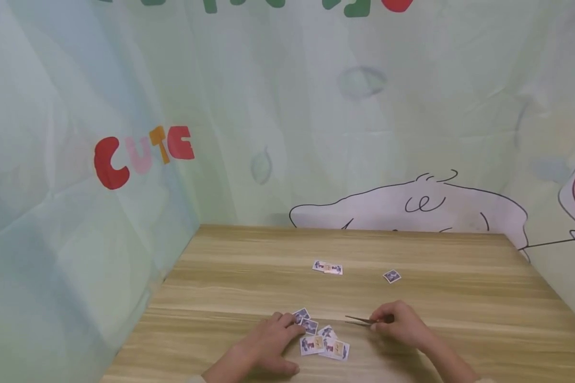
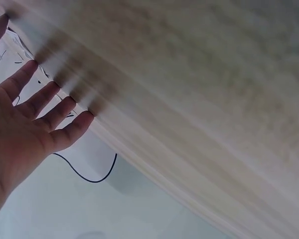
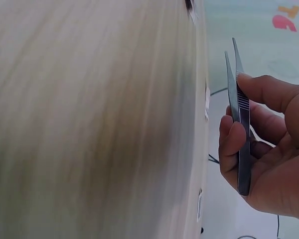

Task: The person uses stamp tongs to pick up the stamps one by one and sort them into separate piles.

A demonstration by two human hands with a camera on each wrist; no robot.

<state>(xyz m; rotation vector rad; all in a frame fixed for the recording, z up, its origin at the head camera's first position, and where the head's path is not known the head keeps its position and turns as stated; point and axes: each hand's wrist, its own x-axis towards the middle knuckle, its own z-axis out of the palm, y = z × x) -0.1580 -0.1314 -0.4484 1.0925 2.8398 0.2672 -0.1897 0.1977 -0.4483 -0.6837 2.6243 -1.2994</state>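
Metal tweezers (image 3: pixel 243 117) are gripped in my right hand (image 1: pixel 401 325), their two tips apart and pointing left in the head view. Nothing sits between those tips. My left hand (image 1: pixel 270 343) lies on the table with fingers spread, the fingertips down on its surface in the left wrist view. Its index finger reaches the edge of a small printed card (image 1: pixel 309 326) in a loose group. Another card (image 1: pixel 301 315) lies just beyond it. Nearer me, an overlapping cluster includes a left card (image 1: pixel 311 345) and a right card (image 1: pixel 336 349).
Farther back on the wood-grain table (image 1: pixel 249 255) lies a short strip of overlapping cards (image 1: pixel 328 267). A single dark card (image 1: pixel 392 276) rests to its right. A printed cloth backdrop (image 1: pixel 268 106) rises behind the table and along its sides.
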